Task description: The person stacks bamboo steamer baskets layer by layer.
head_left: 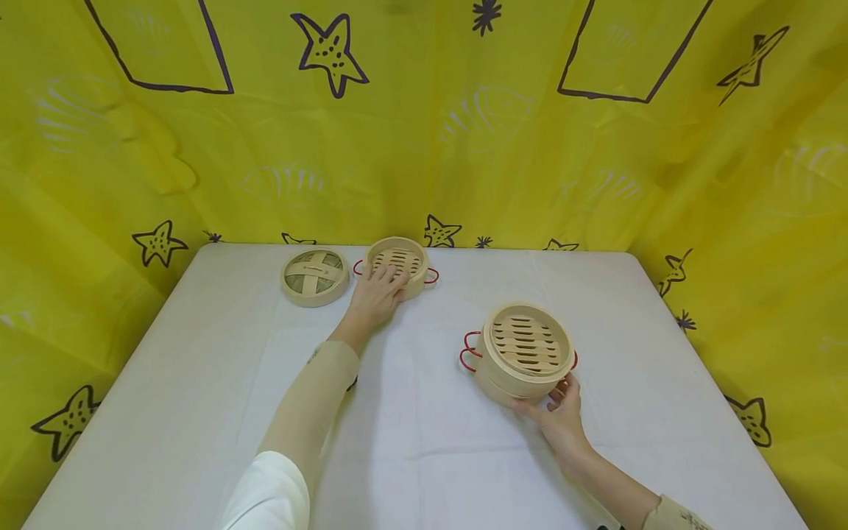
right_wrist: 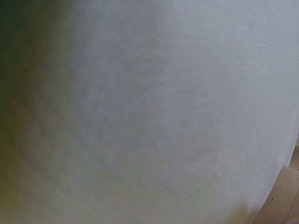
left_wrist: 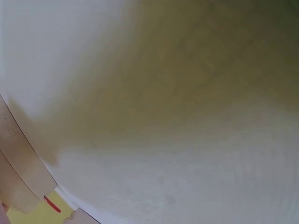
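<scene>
At the back of the table stands a small bamboo steamer basket [head_left: 419, 283] with a slatted base and red side handles. My left hand [head_left: 376, 296] reaches over its near rim and grips it there, the thumb hidden from the head view. Nearer and to the right, two bamboo steamer baskets [head_left: 506, 381] are stacked, slats showing in the open top one. My right hand [head_left: 559, 421] holds this stack low at its right front, thumb in front and fingers at the right side. The left wrist view catches only part of a basket wall [left_wrist: 23, 154] and a red handle [left_wrist: 52, 204].
A round bamboo steamer lid [head_left: 310, 296] with crossed strips lies left of the back basket. White cloth covers the table [head_left: 424, 471]. A yellow curtain [head_left: 397, 147] with starfish drawings hangs behind and at both sides.
</scene>
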A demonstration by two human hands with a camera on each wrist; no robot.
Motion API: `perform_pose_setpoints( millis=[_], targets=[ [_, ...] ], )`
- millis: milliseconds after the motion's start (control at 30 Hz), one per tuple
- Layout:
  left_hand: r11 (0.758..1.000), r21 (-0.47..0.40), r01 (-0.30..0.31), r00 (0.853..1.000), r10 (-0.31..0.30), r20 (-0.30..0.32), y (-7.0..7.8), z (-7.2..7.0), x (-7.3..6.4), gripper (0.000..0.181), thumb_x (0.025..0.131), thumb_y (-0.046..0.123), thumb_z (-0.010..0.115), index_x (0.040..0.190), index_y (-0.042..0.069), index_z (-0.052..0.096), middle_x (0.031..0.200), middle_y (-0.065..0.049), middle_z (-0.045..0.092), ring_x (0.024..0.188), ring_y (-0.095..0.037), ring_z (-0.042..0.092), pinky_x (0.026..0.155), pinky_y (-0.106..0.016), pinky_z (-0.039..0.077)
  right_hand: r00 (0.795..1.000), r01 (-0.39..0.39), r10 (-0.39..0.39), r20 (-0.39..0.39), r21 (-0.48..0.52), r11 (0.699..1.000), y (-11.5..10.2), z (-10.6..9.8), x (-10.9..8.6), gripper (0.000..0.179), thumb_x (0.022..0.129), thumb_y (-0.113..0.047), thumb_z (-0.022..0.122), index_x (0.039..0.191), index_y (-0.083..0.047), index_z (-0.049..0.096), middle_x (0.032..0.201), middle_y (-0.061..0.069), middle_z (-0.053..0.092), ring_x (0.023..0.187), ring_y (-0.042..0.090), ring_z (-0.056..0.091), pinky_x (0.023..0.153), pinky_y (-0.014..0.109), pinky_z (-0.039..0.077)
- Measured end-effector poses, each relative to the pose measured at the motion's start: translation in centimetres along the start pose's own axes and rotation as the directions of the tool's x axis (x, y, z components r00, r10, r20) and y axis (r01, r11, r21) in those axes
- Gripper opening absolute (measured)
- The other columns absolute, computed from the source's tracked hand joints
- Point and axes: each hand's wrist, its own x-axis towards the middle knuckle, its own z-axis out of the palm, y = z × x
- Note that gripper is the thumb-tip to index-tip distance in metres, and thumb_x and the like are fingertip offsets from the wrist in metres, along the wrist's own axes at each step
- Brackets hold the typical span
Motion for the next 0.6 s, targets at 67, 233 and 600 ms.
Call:
perform_pose_setpoints(
  millis=[67,233,600],
  targets=[
    [1.000,-0.007,0.003,1.000,-0.003,0.001,0.02,-0.05,-0.04,0.035,0.097,0.032,0.036,0.130,0.020,0.040,0.120,-0.008,0.047,0.119,-0.027,0.041,0.103,-0.048,0.025,1.000,0.003,-0.003,0.005,-0.002,1.000,-0.02,0.01,0.00,0.108,0.074,-0.013,0.075,0.143,-0.010,-0.008,0.141,0.018,0.011,0.128,0.032,0.018,0.105,0.041,0.018],
    [1.000,-0.021,0.011,1.000,-0.010,0.015,0.13,-0.27,-0.08,0.031,0.098,0.030,0.035,0.127,0.020,0.041,0.118,-0.008,0.046,0.117,-0.026,0.041,0.102,-0.048,0.026,1.000,0.009,-0.009,0.010,-0.006,1.000,-0.02,0.01,0.02,0.108,0.074,-0.013,0.074,0.143,-0.010,-0.009,0.141,0.018,0.011,0.128,0.032,0.018,0.105,0.041,0.018],
    [0.999,-0.043,0.003,1.000,-0.002,0.026,0.85,-0.83,0.14,0.036,0.098,0.030,0.036,0.132,0.021,0.040,0.128,-0.010,0.046,0.125,-0.029,0.037,0.105,-0.050,0.020,1.000,0.007,-0.007,0.009,-0.008,1.000,-0.01,-0.01,0.00,0.109,0.074,-0.013,0.074,0.143,-0.010,-0.010,0.141,0.019,0.011,0.127,0.033,0.018,0.104,0.041,0.019]
  ],
)
